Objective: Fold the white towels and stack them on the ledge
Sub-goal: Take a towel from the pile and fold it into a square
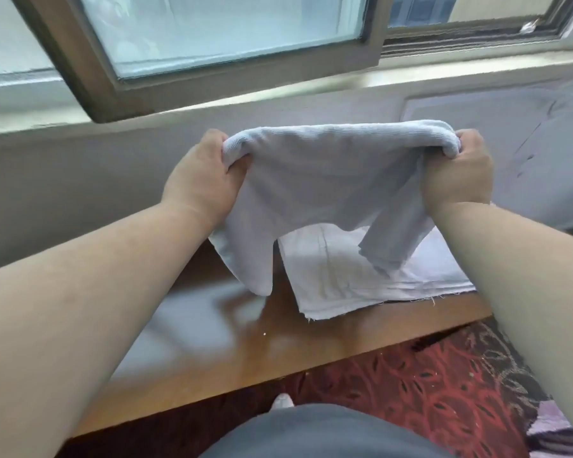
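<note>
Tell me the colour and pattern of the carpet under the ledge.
Dark red carpet with a black leaf pattern, seen in the head view.

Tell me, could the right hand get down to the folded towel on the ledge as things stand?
Probably not yet: the right hand grips the held towel, which hangs over the folded towel. Nothing else blocks it.

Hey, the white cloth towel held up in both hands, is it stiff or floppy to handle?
Likely floppy: the white cloth towel sags between the left hand and right hand, its corners hanging limp. Probably light, since pinched edges carry it.
</note>
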